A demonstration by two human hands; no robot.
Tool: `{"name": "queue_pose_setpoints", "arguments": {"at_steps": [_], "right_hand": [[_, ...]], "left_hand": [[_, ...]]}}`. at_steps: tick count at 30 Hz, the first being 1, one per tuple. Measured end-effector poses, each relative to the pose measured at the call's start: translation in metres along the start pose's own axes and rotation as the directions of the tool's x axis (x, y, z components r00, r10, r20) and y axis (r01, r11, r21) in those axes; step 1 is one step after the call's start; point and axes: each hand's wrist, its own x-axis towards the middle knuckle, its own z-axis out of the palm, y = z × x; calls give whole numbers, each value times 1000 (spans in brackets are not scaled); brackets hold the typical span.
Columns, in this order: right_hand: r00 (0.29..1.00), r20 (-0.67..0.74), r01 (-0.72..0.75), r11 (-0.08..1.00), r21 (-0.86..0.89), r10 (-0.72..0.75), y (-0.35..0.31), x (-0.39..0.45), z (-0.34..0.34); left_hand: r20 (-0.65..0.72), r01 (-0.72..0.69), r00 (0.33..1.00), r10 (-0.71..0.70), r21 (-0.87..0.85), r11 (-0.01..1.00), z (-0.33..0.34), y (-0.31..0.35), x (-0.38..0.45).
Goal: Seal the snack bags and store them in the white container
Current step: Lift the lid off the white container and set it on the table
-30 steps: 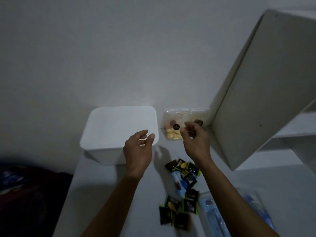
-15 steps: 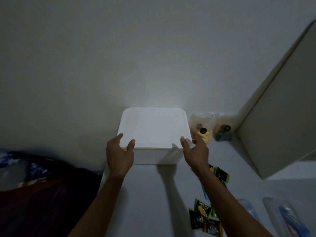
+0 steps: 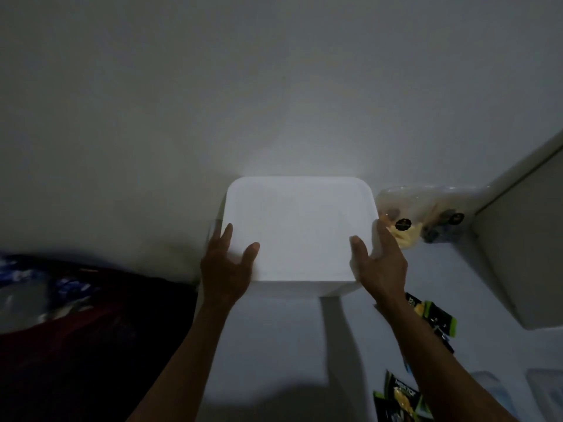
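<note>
We see the white container (image 3: pixel 300 229) standing on the pale surface (image 3: pixel 274 345), its back against the wall (image 3: pixel 274 86) and its flat lid on. Our left hand (image 3: pixel 227 266) is at its near left corner: the thumb lies on the lid, the fingers reach up along the left edge. Our right hand (image 3: pixel 379 264) mirrors it at the near right corner, thumb on the lid, fingers running up the right side. Both hands are spread and fairly straight, flanking the container; whether they actually press on it or merely touch it we cannot tell, as the left hand is blurred.

Just right of the container, two clear snack bags (image 3: pixel 426 217) with dark round stickers lean against the wall, yellowish pieces showing inside the nearer one. Our right fingertips overlap that bag in the view. Right of the bags stands a white panel (image 3: pixel 524 245).

Small black-and-green packets (image 3: pixel 432 318) lie on the surface near our right forearm, more of them (image 3: pixel 399 400) at the bottom edge. Dark fabric (image 3: pixel 76 330) fills the lower left, off the surface.
</note>
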Motion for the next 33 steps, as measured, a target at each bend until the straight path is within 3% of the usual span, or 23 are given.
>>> {"name": "queue_pose_setpoints", "arguments": {"at_steps": [13, 20, 29, 33], "right_hand": [[999, -32, 42, 996, 82, -39, -24, -11, -24], [991, -83, 120, 980, 162, -107, -35, -86, -61], [995, -77, 70, 981, 180, -57, 23, -247, -96], [1000, 2, 6, 990, 141, -7, 63, -291, -92]], "left_hand": [[-109, -17, 994, 15, -25, 1000, -21, 25, -15], [-187, -155, 974, 124, -159, 975, -74, 20, -91], [-101, -93, 992, 74, -193, 977, -122, -40, -236], [56, 14, 998, -8, -108, 994, -120, -75, -277]]}}
